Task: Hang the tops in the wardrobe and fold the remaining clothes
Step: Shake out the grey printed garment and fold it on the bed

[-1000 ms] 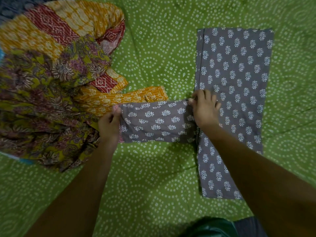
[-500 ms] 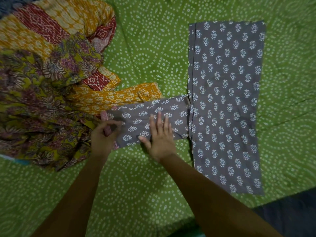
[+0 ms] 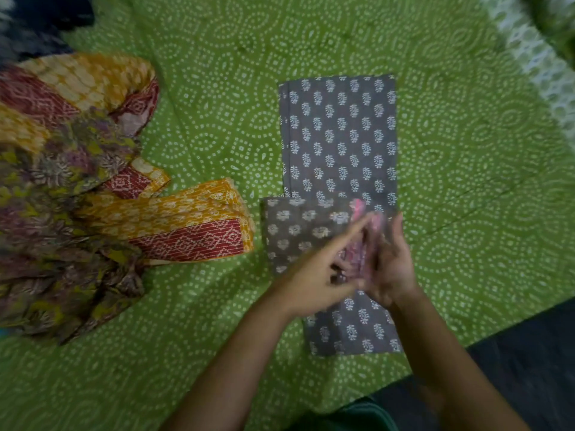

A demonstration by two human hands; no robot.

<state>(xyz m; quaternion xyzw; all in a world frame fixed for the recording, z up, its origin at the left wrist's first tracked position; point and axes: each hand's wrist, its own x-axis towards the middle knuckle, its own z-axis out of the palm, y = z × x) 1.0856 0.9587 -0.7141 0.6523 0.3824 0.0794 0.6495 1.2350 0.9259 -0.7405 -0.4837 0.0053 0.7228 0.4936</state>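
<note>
Grey printed garment point(image 3: 340, 141) laid flat on green bedspread point(image 3: 466, 169).
Folded sleeve is pinched by left hand point(image 3: 314, 279); right hand point(image 3: 389, 269) blurred, grip cannot be told.

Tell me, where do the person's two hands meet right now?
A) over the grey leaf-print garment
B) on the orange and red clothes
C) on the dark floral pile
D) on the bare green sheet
A: both the left hand and the right hand sit together over the grey leaf-print garment, well apart from the orange and red clothes.
</note>
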